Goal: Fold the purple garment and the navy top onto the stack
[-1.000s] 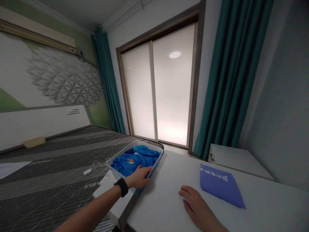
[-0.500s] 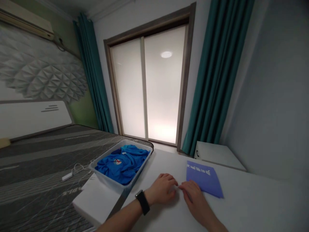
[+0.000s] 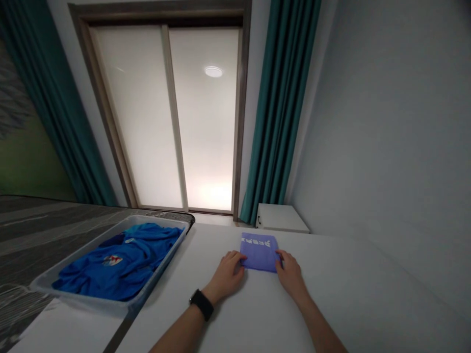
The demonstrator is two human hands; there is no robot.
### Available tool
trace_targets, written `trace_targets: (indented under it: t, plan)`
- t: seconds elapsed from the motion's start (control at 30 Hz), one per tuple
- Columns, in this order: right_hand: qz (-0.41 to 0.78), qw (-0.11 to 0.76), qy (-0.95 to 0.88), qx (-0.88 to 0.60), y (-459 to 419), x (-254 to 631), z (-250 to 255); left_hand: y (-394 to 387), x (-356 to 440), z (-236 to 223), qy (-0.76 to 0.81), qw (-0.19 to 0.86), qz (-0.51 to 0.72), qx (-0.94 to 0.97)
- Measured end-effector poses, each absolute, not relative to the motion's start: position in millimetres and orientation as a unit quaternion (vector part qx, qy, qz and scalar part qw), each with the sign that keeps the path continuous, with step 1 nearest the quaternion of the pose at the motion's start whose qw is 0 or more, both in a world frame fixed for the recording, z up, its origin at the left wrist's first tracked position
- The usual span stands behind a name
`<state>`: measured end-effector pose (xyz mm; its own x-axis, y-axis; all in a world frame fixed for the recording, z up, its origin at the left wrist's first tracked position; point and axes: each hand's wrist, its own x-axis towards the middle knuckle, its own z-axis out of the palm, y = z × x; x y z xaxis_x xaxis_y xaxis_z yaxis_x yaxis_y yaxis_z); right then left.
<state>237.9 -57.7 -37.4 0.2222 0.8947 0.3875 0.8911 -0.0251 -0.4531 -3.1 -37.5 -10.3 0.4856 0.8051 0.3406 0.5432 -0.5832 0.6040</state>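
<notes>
Between the left hand (image 3: 225, 277) and right hand (image 3: 290, 277), held apart, a folded blue cloth (image 3: 259, 252) lies touched at both sides on the white table (image 3: 368, 294), with a plastic tub (image 3: 158, 267) of blue clothes (image 3: 117, 264) just left of the left hand.

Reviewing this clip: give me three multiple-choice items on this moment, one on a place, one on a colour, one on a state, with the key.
1. Where is the blue shirt?
A) In the plastic tray
B) On the small cabinet
C) On the floor

2. What colour is the folded cloth between the left hand and right hand?
A) Red
B) Purplish blue
C) Yellow

3. How does that cloth lie?
A) Crumpled in a heap
B) Rolled into a tube
C) Folded flat

1: A, the shirt lies inside the tray's walls.
2: B, the cloth shows purplish blue.
3: C, it forms a flat rectangle, a hand at each side.
</notes>
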Motion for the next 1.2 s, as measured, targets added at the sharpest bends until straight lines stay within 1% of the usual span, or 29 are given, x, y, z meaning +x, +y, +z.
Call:
trace_targets:
  t: [0.13, 0.23, 0.3, 0.5, 0.57, 0.63, 0.73, 0.8, 0.83, 0.9, 1.0, 1.1, 1.2]
  plan:
    - [0.029, 0.349, -0.648, -0.677, -63, 221, -32, -43, -3, -7, 0.38, 0.251, 0.338, 0.824]
    - [0.062, 0.338, -0.671, -0.657, -70, 216, -29, -46, 0, -7, 0.366, 0.274, 0.352, 0.817]
    - [0.091, 0.33, -0.692, -0.636, -74, 215, -27, -46, 0, -5, 0.362, 0.297, 0.384, 0.796]
    - [0.119, 0.344, -0.729, -0.58, -78, 210, -24, -46, -6, 11, 0.333, 0.404, 0.485, 0.701]
    - [0.124, 0.37, -0.721, -0.573, -77, 208, -22, -47, -8, 15, 0.33, 0.427, 0.504, 0.675]
    - [0.121, 0.416, -0.706, -0.561, -77, 207, -17, -48, -10, 19, 0.325, 0.456, 0.521, 0.644]
    - [0.121, 0.512, -0.67, -0.524, -79, 207, -7, -50, -12, 23, 0.289, 0.569, 0.546, 0.543]
    - [0.16, 0.552, -0.637, -0.514, -79, 206, -1, -52, -11, 25, 0.255, 0.638, 0.556, 0.468]
    - [0.183, 0.558, -0.62, -0.52, -76, 205, 1, -52, -10, 26, 0.243, 0.655, 0.559, 0.447]
    - [0.199, 0.552, -0.592, -0.553, -65, 205, 4, -50, -7, 24, 0.239, 0.654, 0.565, 0.443]
    - [0.145, 0.522, -0.568, -0.619, -34, 208, 8, -44, -3, 15, 0.302, 0.604, 0.55, 0.492]
    - [0.102, 0.504, -0.544, -0.663, 0, 217, 6, -35, -5, 0, 0.386, 0.506, 0.497, 0.59]
    - [0.07, 0.48, -0.536, -0.691, 12, 229, -6, -29, -9, -13, 0.425, 0.381, 0.419, 0.706]
